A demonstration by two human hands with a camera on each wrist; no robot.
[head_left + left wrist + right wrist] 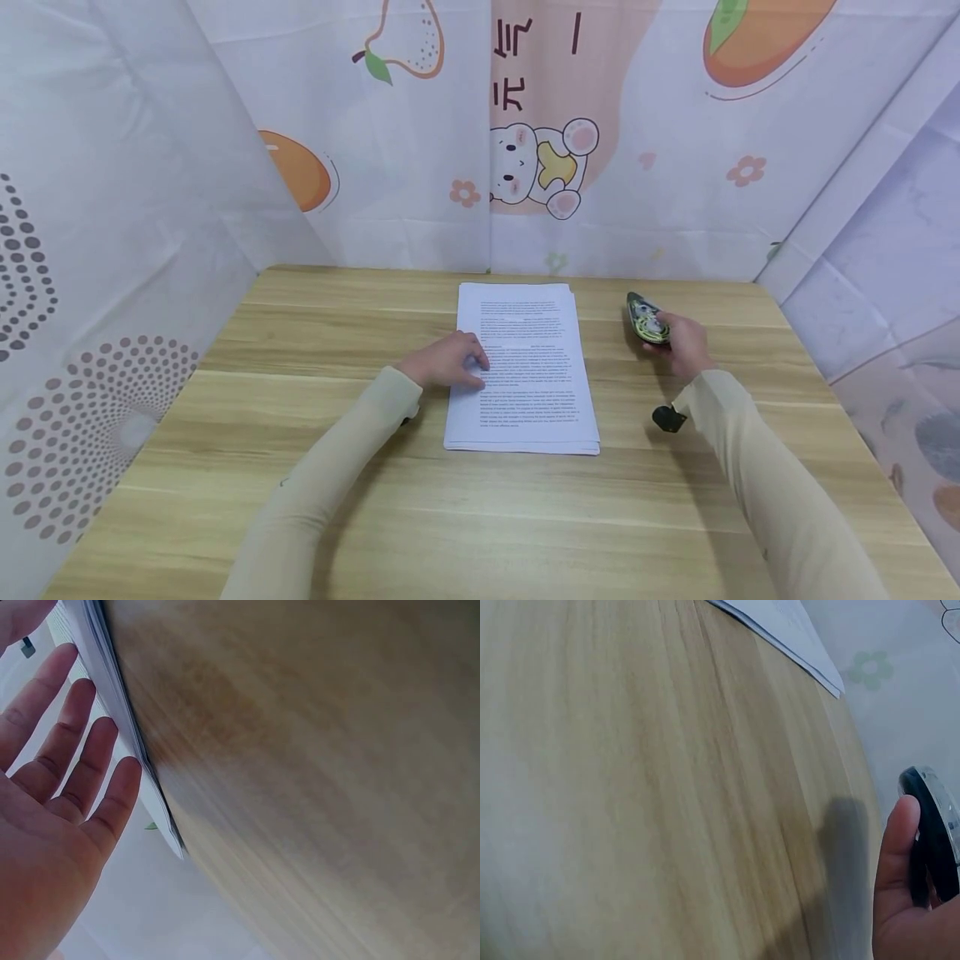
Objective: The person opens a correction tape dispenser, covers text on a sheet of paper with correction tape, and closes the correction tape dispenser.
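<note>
A stack of printed paper sheets (525, 367) lies on the table, its edges slightly uneven. My left hand (447, 361) is at the stack's left edge, fingers spread and loosely bent over the print. In the left wrist view the fingers (79, 742) are extended beside the paper edge (127, 712); whether they touch it I cannot tell. To the right of the stack, my right hand (686, 342) grips a correction tape dispenser (647, 321), dark with a clear cover and yellow-green parts inside. The right wrist view shows the thumb (897, 847) along the dispenser's dark side (934, 832).
The wood-grain table (480, 525) extends around the stack. A printed curtain (405, 167) hangs behind its back edge, with more curtains at both sides. Dark wrist camera parts (667, 418) show below the right hand.
</note>
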